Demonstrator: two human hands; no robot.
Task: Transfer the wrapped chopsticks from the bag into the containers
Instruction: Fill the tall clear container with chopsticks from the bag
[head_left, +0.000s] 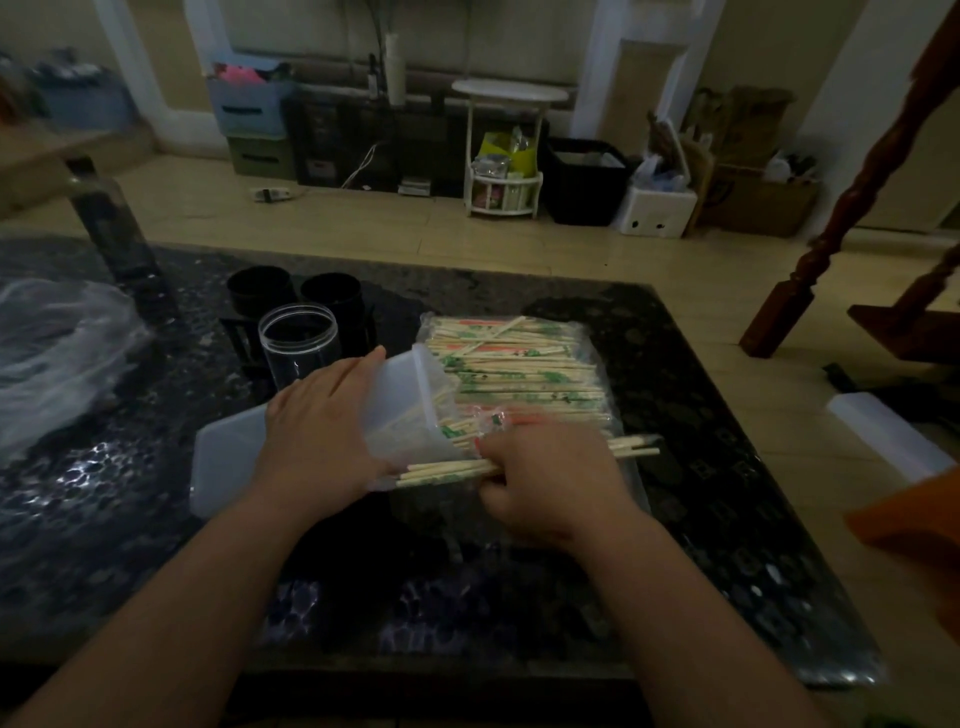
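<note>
I record the left hand (317, 431) clasping the tilted container (402, 395), fingers laid across its side. The right hand (550, 478) has its fingers curled tight round the chopsticks (441, 470), whose ends are at the container's mouth. The bag (519, 364) lies just behind, on the table (675, 415).

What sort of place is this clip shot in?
Probably a home, not a lab: a dark stone table, stacked bins and a white stand by the wall, a cardboard box on the floor.
</note>
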